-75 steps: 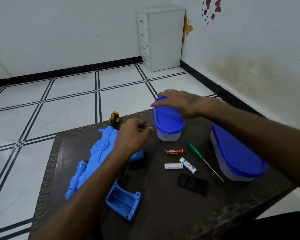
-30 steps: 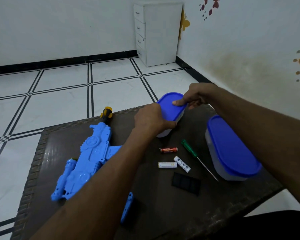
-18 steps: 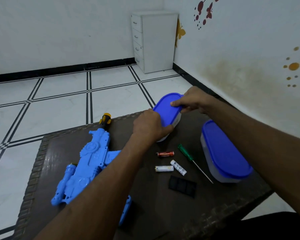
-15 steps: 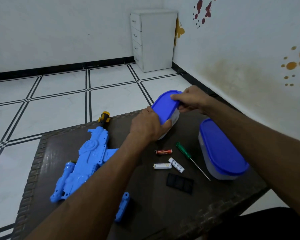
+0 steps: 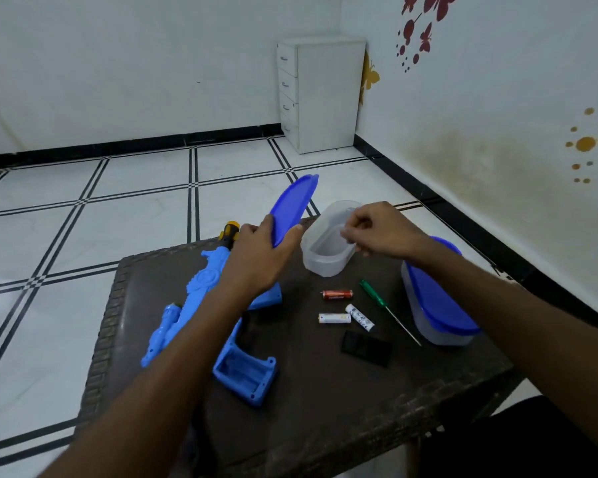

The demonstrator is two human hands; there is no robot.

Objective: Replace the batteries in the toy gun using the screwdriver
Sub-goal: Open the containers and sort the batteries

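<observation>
Blue lid (image 5: 292,208) pinched in left hand (image 5: 261,251); right hand (image 5: 377,229) fingers curled over open container (image 5: 328,248).

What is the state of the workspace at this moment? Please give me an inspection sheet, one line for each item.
Surface: dark table with woven edging.
Job's things: blue toy gun lying flat, its battery compartment open; three batteries loose beside the green screwdriver; black cover lying apart.
Clutter: small clear container, open, contents cannot be told; larger container with its blue lid on.
Hands: left hand grips the small container's blue lid, lifted and tilted; right hand over the open container, fingers pinched, whether it holds anything cannot be told.
Cables: nothing seen.
Surroundings: white tiled floor, white drawer cabinet in the corner, wall stickers.
</observation>
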